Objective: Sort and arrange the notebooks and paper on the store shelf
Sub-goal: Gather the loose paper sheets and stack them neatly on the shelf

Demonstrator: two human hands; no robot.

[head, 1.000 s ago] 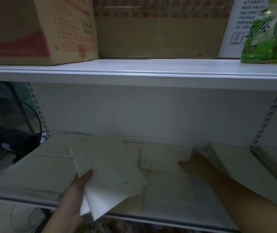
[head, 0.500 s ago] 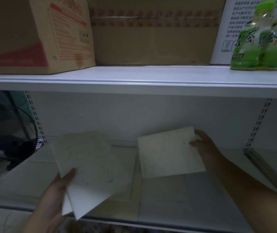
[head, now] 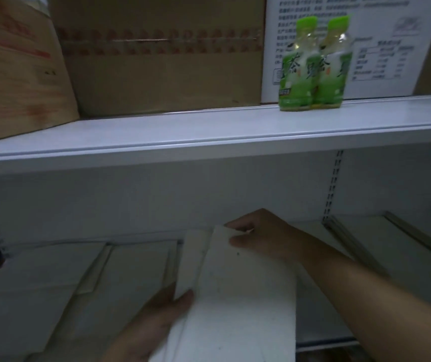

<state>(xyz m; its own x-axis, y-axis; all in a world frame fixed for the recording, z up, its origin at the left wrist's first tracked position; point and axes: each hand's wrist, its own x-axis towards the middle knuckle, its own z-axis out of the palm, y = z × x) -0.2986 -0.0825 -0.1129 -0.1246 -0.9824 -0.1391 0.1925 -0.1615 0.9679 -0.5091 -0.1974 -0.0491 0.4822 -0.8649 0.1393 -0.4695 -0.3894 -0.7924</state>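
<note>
Seemingly midway: paper sheets point(head: 235, 296) are being gripped by the left hand point(head: 157, 325) and pinched by the right hand point(head: 264, 236), while overlapping stacks point(head: 65, 283) are lying unsorted on the shelf point(head: 324, 344).

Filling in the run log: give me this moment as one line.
left hand: holds paper sheets by left edge | right hand: pinches their top corner | lower shelf: other stacks lying flat

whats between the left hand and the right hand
The white sheets span that stretch: the left hand grips their lower left edge and the right hand pinches their top corner, as the head view shows.
</note>
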